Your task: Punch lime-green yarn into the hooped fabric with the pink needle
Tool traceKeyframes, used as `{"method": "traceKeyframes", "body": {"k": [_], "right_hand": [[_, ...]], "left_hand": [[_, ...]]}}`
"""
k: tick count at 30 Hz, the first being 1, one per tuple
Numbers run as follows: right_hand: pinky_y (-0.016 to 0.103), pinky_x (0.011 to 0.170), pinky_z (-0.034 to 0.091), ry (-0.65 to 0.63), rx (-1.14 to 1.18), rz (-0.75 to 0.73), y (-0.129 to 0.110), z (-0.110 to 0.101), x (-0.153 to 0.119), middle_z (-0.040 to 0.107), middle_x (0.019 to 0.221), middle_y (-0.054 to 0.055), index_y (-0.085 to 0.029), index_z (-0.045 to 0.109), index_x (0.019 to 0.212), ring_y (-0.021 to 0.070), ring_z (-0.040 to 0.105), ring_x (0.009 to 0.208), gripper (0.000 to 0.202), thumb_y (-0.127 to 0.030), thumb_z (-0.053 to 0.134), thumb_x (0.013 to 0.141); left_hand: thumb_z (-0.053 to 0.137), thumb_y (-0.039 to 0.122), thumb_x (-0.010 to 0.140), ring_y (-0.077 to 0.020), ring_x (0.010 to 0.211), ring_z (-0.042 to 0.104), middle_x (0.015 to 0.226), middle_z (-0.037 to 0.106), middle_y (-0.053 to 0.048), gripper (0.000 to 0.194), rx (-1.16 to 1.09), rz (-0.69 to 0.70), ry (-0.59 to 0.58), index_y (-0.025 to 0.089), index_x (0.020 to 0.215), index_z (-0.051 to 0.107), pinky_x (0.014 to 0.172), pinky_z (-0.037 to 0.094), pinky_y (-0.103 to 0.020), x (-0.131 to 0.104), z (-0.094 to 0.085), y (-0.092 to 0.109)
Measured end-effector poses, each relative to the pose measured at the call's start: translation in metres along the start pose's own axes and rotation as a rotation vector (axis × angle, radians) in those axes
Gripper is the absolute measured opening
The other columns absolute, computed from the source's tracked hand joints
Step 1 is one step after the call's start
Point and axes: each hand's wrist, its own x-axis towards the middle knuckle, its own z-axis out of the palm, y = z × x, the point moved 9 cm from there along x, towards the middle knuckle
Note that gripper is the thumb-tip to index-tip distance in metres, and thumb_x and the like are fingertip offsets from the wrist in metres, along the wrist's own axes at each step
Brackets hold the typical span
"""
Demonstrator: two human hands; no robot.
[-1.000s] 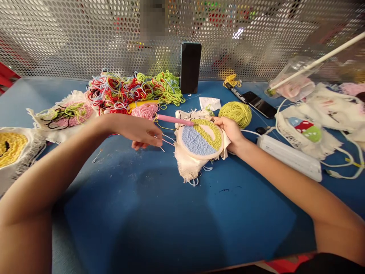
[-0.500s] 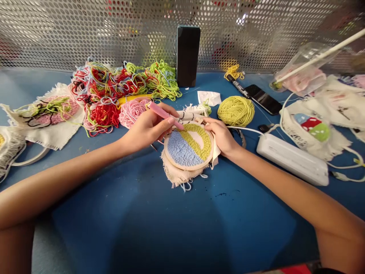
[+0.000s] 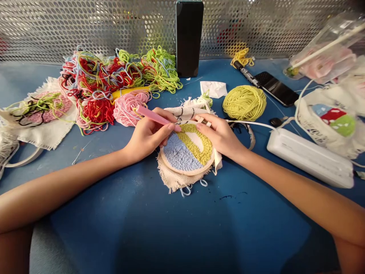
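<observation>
The embroidery hoop was lying on the blue table, steadied at its right rim by the right hand, fingers curled on it. The pink punch needle was pinched in the left hand, tip at the fabric. Beyond, a green yarn ball and tangled yarn were seen.

two bare forearms, no sleeves showing up to the picture's lower corners. the left hand and right hand carry no gloves, rings, bracelets or watch; fingernails are short and unpainted.
</observation>
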Motion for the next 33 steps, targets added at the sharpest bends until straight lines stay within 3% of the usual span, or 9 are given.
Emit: {"method": "traceKeyframes", "body": {"k": [11, 16, 24, 33], "right_hand": [[0.028, 0.064, 0.038, -0.016, 0.006, 0.031, 0.003, 0.002, -0.001, 0.059, 0.089, 0.003, -0.019, 0.06, 0.098, 0.0172, 0.053, 0.078, 0.027, -0.04, 0.048, 0.086], [0.029, 0.065, 0.039, 0.001, 0.037, 0.044, 0.004, 0.001, -0.001, 0.06, 0.09, 0.003, -0.02, 0.06, 0.098, 0.0173, 0.054, 0.078, 0.026, -0.04, 0.049, 0.086], [0.031, 0.069, 0.041, 0.018, 0.067, 0.064, 0.006, 0.001, -0.002, 0.061, 0.092, 0.003, -0.022, 0.062, 0.098, 0.019, 0.055, 0.081, 0.026, -0.041, 0.051, 0.084], [0.032, 0.073, 0.042, 0.016, 0.06, 0.056, 0.007, 0.001, -0.002, 0.06, 0.092, 0.003, -0.022, 0.062, 0.097, 0.0193, 0.055, 0.083, 0.025, -0.04, 0.049, 0.085]], "left_hand": [[0.05, 0.04, 0.086, -0.0053, 0.037, 0.046, 0.055, 0.052, 0.005, 0.021, -0.031, 0.004, 0.083, 0.02, 0.086, 0.044, 0.033, 0.036, -0.017, -0.002, -0.007, -0.001], [0.055, 0.041, 0.083, -0.0055, 0.037, 0.045, 0.055, 0.052, 0.005, 0.025, -0.004, 0.036, 0.033, 0.02, 0.088, 0.042, 0.033, 0.036, -0.018, -0.001, -0.003, 0.003], [0.047, 0.047, 0.086, -0.0047, 0.034, 0.046, 0.055, 0.049, 0.006, 0.026, 0.067, 0.03, 0.092, 0.022, 0.091, 0.04, 0.033, 0.034, -0.017, 0.0, -0.008, -0.002], [0.053, 0.047, 0.083, -0.0044, 0.034, 0.047, 0.053, 0.049, 0.008, 0.031, -0.005, 0.009, 0.124, 0.021, 0.085, 0.036, 0.035, 0.033, -0.017, 0.001, -0.013, -0.007]]}}
